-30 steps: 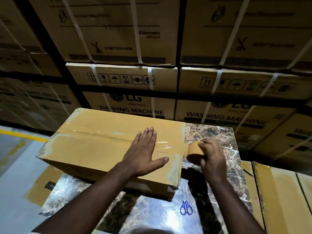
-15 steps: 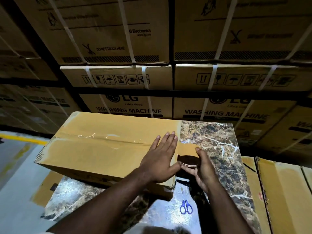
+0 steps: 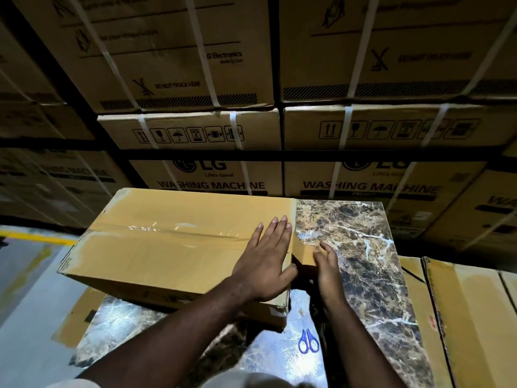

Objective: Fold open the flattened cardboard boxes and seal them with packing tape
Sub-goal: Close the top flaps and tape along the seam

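Stacked washing-machine cartons (image 3: 212,175) walled the far side of a marble-patterned table (image 3: 361,247). On it lay the cardboard box (image 3: 173,242), its top seam taped. A second before, the right hand (image 3: 327,264) held the tape roll (image 3: 303,254) level with the lid; now it had drawn it down over the right end, fingers curled on it. The left hand (image 3: 265,264), fingers straight and together, pressed the corner. Cutting probably came next, scissors (image 3: 308,343) lying near.
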`<state>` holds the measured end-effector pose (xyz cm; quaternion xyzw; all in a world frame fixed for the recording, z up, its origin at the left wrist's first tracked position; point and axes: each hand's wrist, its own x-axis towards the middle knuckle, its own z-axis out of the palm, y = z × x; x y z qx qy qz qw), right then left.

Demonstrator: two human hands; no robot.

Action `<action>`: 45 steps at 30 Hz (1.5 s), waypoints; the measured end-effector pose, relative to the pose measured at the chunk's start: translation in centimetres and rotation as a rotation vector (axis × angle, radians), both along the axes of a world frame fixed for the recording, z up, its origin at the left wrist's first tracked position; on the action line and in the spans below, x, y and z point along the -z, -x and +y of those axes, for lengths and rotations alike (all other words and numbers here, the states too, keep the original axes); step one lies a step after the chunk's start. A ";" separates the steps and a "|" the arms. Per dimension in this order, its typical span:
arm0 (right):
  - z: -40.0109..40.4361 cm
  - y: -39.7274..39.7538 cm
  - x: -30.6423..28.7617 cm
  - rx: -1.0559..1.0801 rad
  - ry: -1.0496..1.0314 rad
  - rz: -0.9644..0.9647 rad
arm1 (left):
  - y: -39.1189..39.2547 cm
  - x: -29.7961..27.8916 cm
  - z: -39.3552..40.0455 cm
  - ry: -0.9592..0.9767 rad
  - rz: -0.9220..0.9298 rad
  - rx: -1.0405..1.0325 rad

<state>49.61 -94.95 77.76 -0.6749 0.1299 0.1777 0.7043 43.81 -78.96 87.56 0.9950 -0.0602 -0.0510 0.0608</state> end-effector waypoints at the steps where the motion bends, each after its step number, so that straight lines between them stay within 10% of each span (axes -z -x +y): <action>1: -0.2 -0.2 0.0 0.010 -0.064 0.046 | 0.0 0.0 0.0 0.002 -0.001 -0.002; 17: 0.5 0.9 0.2 -0.179 0.719 -0.336 | 0.3 0.3 0.2 0.075 -0.037 -0.016; 20: 0.7 2.2 -1.6 -0.243 0.487 -0.610 | 0.6 0.4 0.1 0.178 -0.089 -0.125; 24: 2.3 5.6 -3.4 -0.442 0.066 -0.375 | 0.3 0.6 0.6 0.169 -0.083 -0.158; 39: 1.4 5.9 -4.7 -0.423 0.359 -0.629 | 0.1 0.7 0.5 0.125 -0.068 -0.149; 45: -4.2 7.1 -0.7 -0.088 0.641 -0.769 | -1.4 -0.5 0.5 0.144 -0.091 -0.130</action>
